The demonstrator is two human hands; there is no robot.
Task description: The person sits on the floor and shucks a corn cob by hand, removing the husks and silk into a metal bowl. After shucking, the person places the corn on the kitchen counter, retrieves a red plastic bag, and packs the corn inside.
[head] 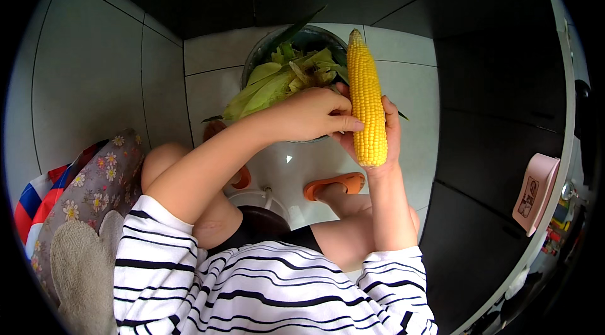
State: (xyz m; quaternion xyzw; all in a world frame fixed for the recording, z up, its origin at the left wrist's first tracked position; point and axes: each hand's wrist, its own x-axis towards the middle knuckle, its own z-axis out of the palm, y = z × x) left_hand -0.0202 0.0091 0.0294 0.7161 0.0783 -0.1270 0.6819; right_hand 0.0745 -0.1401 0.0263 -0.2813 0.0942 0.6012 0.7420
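A husked ear of yellow corn (367, 103) lies upright across my right hand (390, 136), its pale tip pointing away from me. The fingers and thumb of that hand wrap the lower half from beneath. From the left, my left hand (326, 115) reaches over, its thumb touching the kernels and its fingers bent; whether it pinches anything is hidden. Behind and below the hands stands a round dark basin (247, 68) heaped with green corn husks (264, 84) and brownish silk.
Orange slippers (352, 183) are on the tiled floor (406, 84) around the basin. Dark cabinet fronts (491, 155) rise at the right and ahead. A pink box (536, 193) hangs at the right counter edge. Flowered cloth (94, 188) and a beige mitt-like cloth (78, 264) hang at left.
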